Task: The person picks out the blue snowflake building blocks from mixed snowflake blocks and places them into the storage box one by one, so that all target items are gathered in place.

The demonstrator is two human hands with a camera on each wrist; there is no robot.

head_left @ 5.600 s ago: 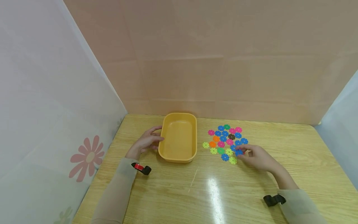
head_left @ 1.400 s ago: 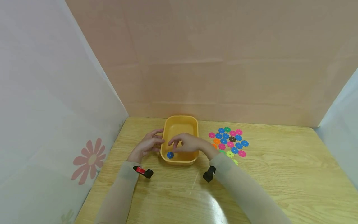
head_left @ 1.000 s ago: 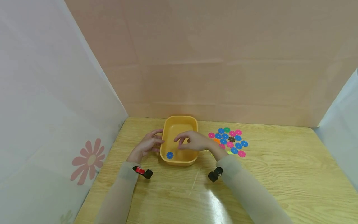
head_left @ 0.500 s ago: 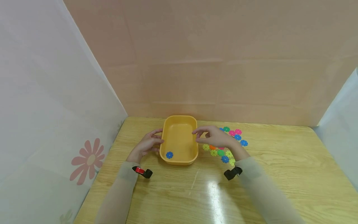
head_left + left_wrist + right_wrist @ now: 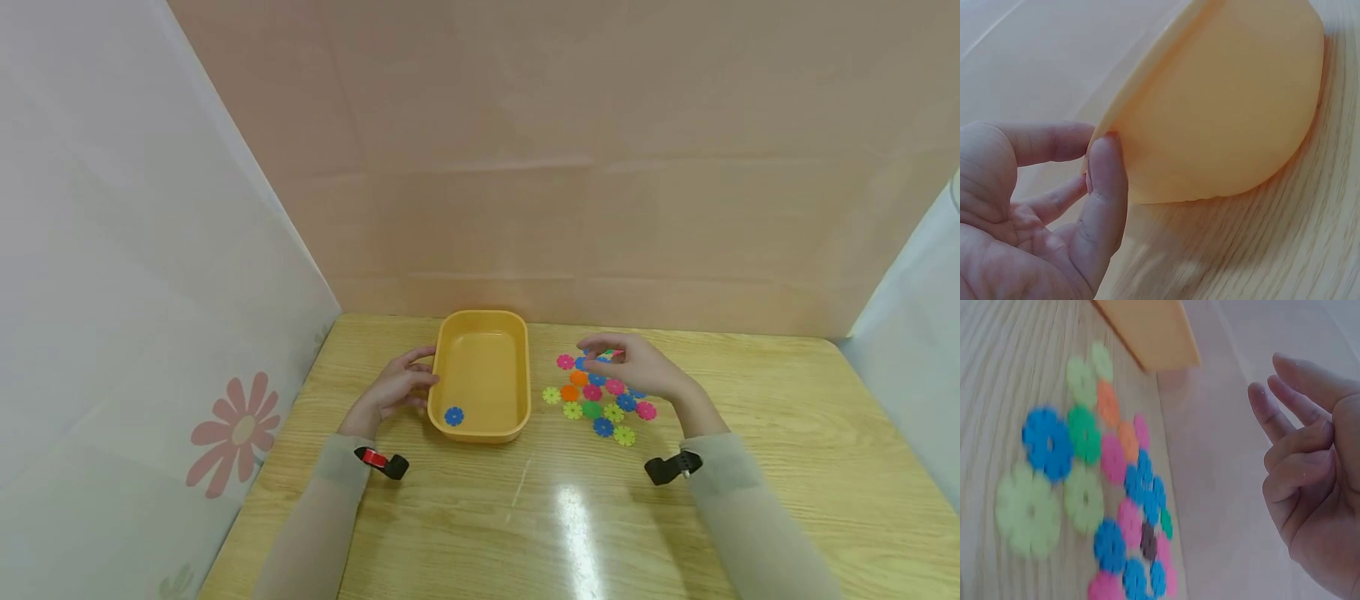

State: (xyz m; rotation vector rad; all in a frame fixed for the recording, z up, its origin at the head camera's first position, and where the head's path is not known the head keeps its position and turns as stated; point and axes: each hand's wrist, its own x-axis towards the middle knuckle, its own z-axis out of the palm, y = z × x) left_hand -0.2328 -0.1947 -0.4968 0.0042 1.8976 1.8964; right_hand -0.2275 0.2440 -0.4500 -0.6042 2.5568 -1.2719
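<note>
A yellow-orange plastic tray (image 5: 483, 375) sits on the table, with one blue flower-shaped disc (image 5: 453, 416) lying in its near left corner. My left hand (image 5: 393, 387) is at the tray's left side; in the left wrist view its thumb and fingers (image 5: 1107, 169) pinch the rim. To the right of the tray lie flower-shaped slotted discs (image 5: 592, 392) in blue, pink, orange, green, yellow and brown. Over the back of these hovers my right hand (image 5: 636, 365), covering some of them. The right wrist view shows its fingers loosely bent and holding nothing.
The wooden table (image 5: 480, 517) meets a peach-coloured cloth backdrop (image 5: 480, 208) behind the tray. A white cloth with a printed flower (image 5: 236, 429) hangs at the left, and another pale sheet (image 5: 915, 258) at the right. Both wrists wear black straps.
The right hand left the disc group, was over the tray beside the blue disc, then moved right, back above the other discs. The blue disc now lies in the tray. The left hand stayed put.
</note>
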